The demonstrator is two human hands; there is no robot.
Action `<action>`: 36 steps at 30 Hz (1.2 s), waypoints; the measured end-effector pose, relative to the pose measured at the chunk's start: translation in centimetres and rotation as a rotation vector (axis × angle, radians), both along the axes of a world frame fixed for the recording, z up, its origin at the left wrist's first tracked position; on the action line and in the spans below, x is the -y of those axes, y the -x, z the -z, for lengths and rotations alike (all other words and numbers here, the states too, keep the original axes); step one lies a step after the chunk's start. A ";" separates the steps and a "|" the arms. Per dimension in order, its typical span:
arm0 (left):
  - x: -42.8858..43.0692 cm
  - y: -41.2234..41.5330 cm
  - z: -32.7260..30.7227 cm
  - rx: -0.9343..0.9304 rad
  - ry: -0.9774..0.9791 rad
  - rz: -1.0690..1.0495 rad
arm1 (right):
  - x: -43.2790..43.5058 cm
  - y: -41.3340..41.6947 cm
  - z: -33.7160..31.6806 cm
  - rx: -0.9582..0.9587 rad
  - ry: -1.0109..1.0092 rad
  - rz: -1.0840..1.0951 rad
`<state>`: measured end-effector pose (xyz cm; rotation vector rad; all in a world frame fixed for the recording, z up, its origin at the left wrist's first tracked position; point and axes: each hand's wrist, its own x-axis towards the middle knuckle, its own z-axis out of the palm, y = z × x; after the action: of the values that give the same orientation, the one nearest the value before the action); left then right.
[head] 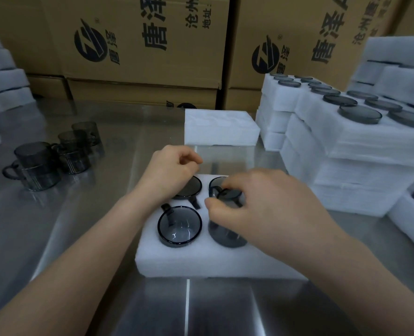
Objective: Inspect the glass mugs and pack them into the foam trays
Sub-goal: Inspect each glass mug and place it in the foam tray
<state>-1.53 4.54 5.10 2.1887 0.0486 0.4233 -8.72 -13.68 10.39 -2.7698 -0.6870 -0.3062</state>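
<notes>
The fingers (225, 184) of my right hand (261, 204) are curled in a pinch around the top of the fourth mug (225, 235), at what looks like its handle. Blur keeps me from telling exactly where they bite. The mug stands in the 5 o'clock pocket of the foam tray (201, 263), riding high and a little tilted, so I judge it not yet fully seated.

My left hand (172, 173) hovers over the mug at 10 o'clock (189, 187), its fingers curled into a loose fist with nothing in them that I can see.

The main risks, as I read them:
- The pinch is small and the glass is smooth, so the mug could slip and knock its rim against the mug at 1 o'clock (214, 183), which is just beside it.
- If the handle misses its slot, pressing down would jam the mug or tear the foam.
- My right wrist hangs over the tray, and a careless pull back could drag the mug out.
- The mug at 7 o'clock (179, 225) looks seated and safe.

Further out, loose mugs (41, 163) wait on the bench (80, 238) at 9 o'clock, close together, and a hasty reach could clink them. An empty tray (220, 129) lies at 12 o'clock. Stacked full trays (346, 141) stand at 2 o'clock, in front of cartons (140, 44).
</notes>
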 end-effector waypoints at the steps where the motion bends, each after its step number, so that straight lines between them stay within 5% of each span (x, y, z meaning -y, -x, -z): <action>1: 0.0 0.0 0.0 -0.002 -0.006 0.002 | 0.0 0.0 0.0 0.005 0.020 0.012; 7: -0.1 -0.1 0.1 -0.001 -0.046 0.017 | -0.4 0.0 1.6 0.101 0.186 -0.051; 15: 0.1 -0.1 0.0 -0.013 -0.096 0.026 | -0.1 -1.3 3.8 -0.259 0.264 -0.225; 27: 0.1 0.0 -0.5 0.081 0.043 -0.041 | -0.1 -1.9 4.9 -0.232 0.247 -0.233; 33: -4.5 -1.0 -1.6 0.241 -0.468 -0.410 | 0.3 -2.3 5.3 -0.207 0.051 -0.267; 36: -8.6 -2.6 -2.2 0.115 -0.678 -0.584 | 0.4 -2.3 5.2 -0.173 -0.077 -0.260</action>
<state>1.08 13.13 7.29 2.7915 0.5633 1.0073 -6.41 -14.05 5.22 -2.5579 -0.9540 -0.0374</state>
